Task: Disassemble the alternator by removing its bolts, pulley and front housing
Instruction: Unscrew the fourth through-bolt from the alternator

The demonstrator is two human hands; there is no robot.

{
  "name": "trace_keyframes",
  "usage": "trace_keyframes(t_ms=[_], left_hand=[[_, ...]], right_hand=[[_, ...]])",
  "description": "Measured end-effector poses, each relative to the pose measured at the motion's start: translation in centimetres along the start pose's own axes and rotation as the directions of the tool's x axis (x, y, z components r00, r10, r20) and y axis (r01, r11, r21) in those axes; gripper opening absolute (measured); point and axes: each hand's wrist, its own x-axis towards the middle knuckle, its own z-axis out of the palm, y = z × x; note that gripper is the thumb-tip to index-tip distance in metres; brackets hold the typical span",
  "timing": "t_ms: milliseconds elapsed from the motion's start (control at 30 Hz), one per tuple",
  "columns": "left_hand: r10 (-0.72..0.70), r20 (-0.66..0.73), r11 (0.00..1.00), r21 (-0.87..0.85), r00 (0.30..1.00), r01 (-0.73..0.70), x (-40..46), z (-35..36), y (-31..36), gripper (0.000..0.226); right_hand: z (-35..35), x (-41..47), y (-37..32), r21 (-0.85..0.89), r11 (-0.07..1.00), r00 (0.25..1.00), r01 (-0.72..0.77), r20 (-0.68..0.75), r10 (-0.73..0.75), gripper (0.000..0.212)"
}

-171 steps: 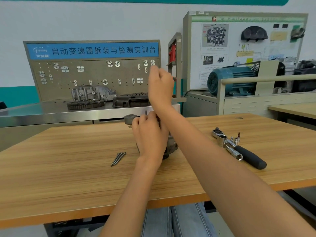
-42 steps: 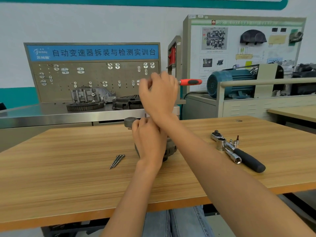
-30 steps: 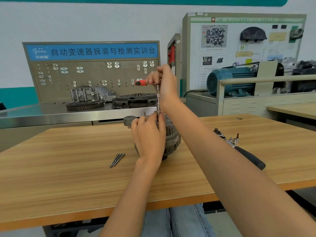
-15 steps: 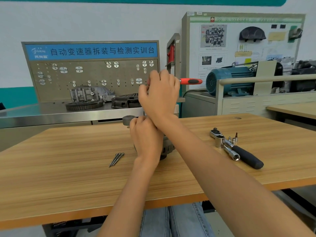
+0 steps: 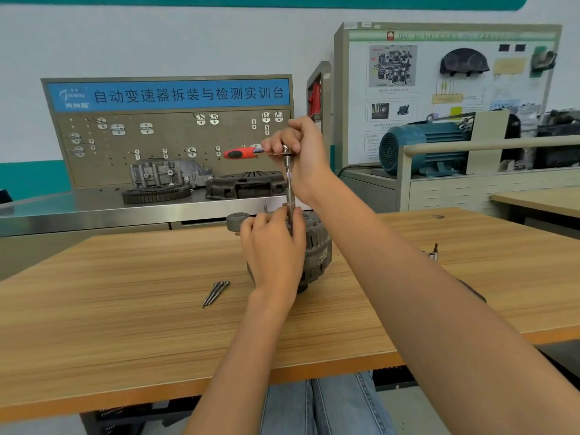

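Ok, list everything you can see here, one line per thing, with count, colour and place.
alternator: one, dark grey, upright on the wooden table, mid-frame
ratchet: one, red and black handle, steel extension running down to the alternator's top
loose bolts: a small bundle, count unclear, steel, on the table left of the alternator
pulley-like part: one, grey, behind the alternator at the table's far edge
bits: a few, steel, on the table right of the forearm, partly hidden
wooden table: one, light brown
gearbox parts: several, grey, on the steel bench behind
electric motor: one, blue, right rear
left hand: grips the alternator's top by the extension
right hand: grips the ratchet head
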Motion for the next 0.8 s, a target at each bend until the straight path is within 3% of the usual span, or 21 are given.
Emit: trace_keyframes(t_ms=[100, 167, 200, 233, 267, 300, 333, 367, 433, 533, 600, 667, 733, 800], left_hand=[[-0.006, 0.038, 1.0, 0.003, 0.999, 0.006, 0.2, -0.1, -0.1, 0.032], [-0.011, 0.054, 0.999, -0.03, 0.998, 0.012, 0.4, -0.4, -0.2, 0.024], [-0.009, 0.064, 0.999, -0.053, 0.998, 0.012, 0.4, -0.5, -0.2, 0.02], [-0.005, 0.072, 0.998, -0.064, 0.997, 0.01, 0.3, -0.6, -0.2, 0.023], [0.006, 0.074, 0.998, -0.07, 0.997, 0.0, 0.3, -0.8, -0.2, 0.028], [0.011, 0.066, 0.997, -0.079, 0.998, -0.006, 0.2, -0.9, -0.2, 0.032], [0.011, 0.054, 0.996, -0.09, 0.999, -0.006, 0.2, -1.0, -0.1, 0.033], [0.004, 0.052, 0.996, -0.09, 0.999, 0.0, 0.2, -1.0, -0.2, 0.032], [-0.009, 0.083, 0.998, -0.058, 0.997, 0.014, 0.1, -0.9, -0.2, 0.028], [-0.026, 0.076, 0.998, -0.048, 0.997, 0.029, 0.2, -0.7, 0.0, 0.017], [-0.03, 0.055, 0.999, -0.035, 0.998, 0.032, 0.2, -0.6, 0.2, 0.024], [-0.013, 0.033, 1.0, -0.019, 0.999, 0.014, 0.2, -0.4, 0.2, 0.03], [-0.012, 0.025, 1.0, -0.001, 1.0, 0.012, 0.2, -0.3, 0.2, 0.032], [-0.005, 0.028, 1.0, 0.026, 1.0, 0.004, 0.2, -0.2, 0.1, 0.034]], right_hand=[[0.4, -0.3, 0.3, -0.064, 0.997, 0.988, 0.036, -0.15, -0.045, 0.056], [1.0, -0.9, 1.1, -0.377, 0.913, 0.955, 0.154, -0.181, -0.236, 0.044], [1.0, -1.4, 1.9, -0.631, 0.741, 0.915, 0.229, -0.12, -0.385, 0.036], [0.9, -1.8, 2.7, -0.868, 0.434, 0.847, 0.243, -0.029, -0.532, 0.026], [0.8, -2.1, 3.4, -0.979, 0.112, 0.789, 0.168, 0.066, -0.611, 0.015], [0.8, -2.2, 3.7, -0.993, -0.096, 0.762, 0.071, 0.117, -0.637, 0.015], [0.9, -2.3, 3.7, -0.984, -0.178, 0.755, 0.023, 0.134, -0.642, 0.019], [1.1, -2.2, 3.6, -0.983, -0.181, 0.753, 0.033, 0.144, -0.643, 0.022], [1.4, -2.0, 3.2, -0.992, -0.062, 0.769, 0.108, 0.123, -0.628, 0.019], [1.8, -1.5, 2.4, -0.925, 0.3, 0.828, 0.235, 0.029, -0.561, 0.038], [1.8, -1.1, 1.1, -0.75, 0.628, 0.914, 0.206, -0.082, -0.398, 0.048], [1.3, -0.5, 0.2, -0.462, 0.881, 0.974, 0.104, -0.13, -0.183, 0.048], [0.6, -0.2, -0.2, -0.155, 0.988, 0.997, 0.028, -0.067, -0.039, 0.056], [0.1, 0.0, 0.0, 0.074, 0.997, 1.0, -0.024, 0.018, 0.022, 0.066]])
